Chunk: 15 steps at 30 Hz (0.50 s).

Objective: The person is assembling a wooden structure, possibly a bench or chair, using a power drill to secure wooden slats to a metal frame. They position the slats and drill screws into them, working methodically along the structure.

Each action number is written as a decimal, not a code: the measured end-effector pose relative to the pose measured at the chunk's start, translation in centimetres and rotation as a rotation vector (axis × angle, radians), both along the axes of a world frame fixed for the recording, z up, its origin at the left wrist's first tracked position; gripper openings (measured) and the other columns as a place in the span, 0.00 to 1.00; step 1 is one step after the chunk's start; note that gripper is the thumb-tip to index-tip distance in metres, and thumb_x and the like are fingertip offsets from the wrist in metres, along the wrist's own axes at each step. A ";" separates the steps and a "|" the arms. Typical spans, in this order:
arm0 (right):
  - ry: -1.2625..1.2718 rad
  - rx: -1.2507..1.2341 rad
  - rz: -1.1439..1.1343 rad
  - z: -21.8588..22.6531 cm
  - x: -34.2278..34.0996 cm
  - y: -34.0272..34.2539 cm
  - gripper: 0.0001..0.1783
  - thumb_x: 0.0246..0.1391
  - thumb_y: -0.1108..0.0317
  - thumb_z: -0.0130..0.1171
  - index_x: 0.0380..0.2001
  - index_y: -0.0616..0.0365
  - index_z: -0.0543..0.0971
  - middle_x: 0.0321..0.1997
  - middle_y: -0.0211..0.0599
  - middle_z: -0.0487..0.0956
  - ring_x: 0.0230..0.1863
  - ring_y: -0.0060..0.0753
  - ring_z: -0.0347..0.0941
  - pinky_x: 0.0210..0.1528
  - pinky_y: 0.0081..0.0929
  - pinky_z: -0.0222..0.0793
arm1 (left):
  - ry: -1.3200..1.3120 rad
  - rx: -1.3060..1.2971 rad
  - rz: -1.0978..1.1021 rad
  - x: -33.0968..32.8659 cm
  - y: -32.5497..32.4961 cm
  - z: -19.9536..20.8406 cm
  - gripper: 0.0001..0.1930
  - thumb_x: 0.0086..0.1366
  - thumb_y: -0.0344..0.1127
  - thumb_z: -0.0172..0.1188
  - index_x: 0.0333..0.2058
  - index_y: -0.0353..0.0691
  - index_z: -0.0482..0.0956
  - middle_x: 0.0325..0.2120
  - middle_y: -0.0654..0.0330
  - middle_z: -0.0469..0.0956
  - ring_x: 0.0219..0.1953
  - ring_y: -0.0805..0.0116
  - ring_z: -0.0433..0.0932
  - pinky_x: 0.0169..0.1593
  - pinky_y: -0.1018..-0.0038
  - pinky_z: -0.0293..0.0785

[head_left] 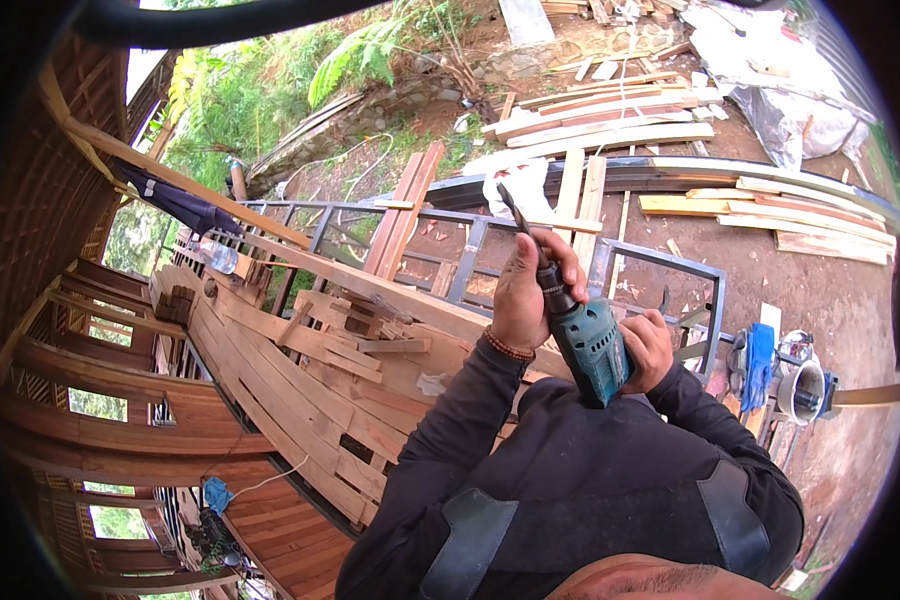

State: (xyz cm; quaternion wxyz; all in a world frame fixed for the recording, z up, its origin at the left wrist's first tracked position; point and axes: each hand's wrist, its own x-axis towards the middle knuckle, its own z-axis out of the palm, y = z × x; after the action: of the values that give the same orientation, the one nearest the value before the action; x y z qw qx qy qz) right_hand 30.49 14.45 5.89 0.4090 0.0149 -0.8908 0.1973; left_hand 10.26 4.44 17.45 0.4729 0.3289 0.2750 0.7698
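Observation:
A teal power drill (590,345) is held up close in front of my chest, its nose tilted up and to the left. A long dark drill bit (513,208) sticks out of the black chuck (553,285). My left hand (522,305), with a beaded bracelet at the wrist, is closed around the chuck and the base of the bit. On the drill's right side, my right hand (650,350) is closed at the grip; the body hides part of the grip and those fingers.
Dark metal frames (670,262) stand beyond my hands. Wooden planks (300,390) cover a deck to the left, with loose offcuts on it. Stacked boards (610,125) lie on the dirt farther out. Blue gloves (758,365) and a round metal-rimmed tool (802,390) are at right.

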 end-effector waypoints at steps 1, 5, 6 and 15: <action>0.009 0.002 -0.001 0.0 0.0 0.0 0.42 0.25 0.58 0.73 0.49 0.66 0.77 0.40 0.44 0.78 0.36 0.46 0.74 0.44 0.43 0.65 | 0.005 0.004 0.001 -0.1 0.0 -0.3 0.25 0.79 0.60 0.41 0.38 0.42 0.68 0.27 0.60 0.71 0.29 0.67 0.76 0.39 0.67 0.78; -0.037 -0.009 -0.035 -0.2 0.3 -0.3 0.41 0.26 0.58 0.74 0.49 0.63 0.77 0.41 0.43 0.79 0.39 0.44 0.77 0.47 0.45 0.67 | 0.013 0.006 -0.024 -0.4 -0.1 -1.2 0.26 0.79 0.61 0.40 0.36 0.42 0.66 0.28 0.59 0.71 0.29 0.65 0.76 0.38 0.65 0.78; -0.042 -0.007 -0.036 -0.3 0.3 -0.3 0.41 0.26 0.58 0.74 0.49 0.63 0.77 0.41 0.43 0.79 0.39 0.44 0.77 0.47 0.45 0.67 | 0.014 0.010 -0.037 -0.5 -0.1 -1.3 0.26 0.78 0.61 0.40 0.36 0.43 0.66 0.28 0.59 0.71 0.28 0.65 0.76 0.38 0.65 0.78; 0.096 -0.034 -0.027 -1.6 0.0 -0.1 0.48 0.27 0.57 0.77 0.56 0.60 0.70 0.45 0.45 0.79 0.39 0.48 0.77 0.46 0.48 0.65 | 0.035 -0.116 0.057 0.0 0.1 -0.2 0.25 0.78 0.61 0.42 0.40 0.42 0.69 0.22 0.62 0.69 0.23 0.69 0.74 0.36 0.67 0.78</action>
State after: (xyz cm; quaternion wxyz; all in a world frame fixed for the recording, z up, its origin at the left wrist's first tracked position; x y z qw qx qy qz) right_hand 30.53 14.40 4.29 0.4542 0.0054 -0.8667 0.2062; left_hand 10.26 4.58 17.29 0.4642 0.3062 0.3368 0.7598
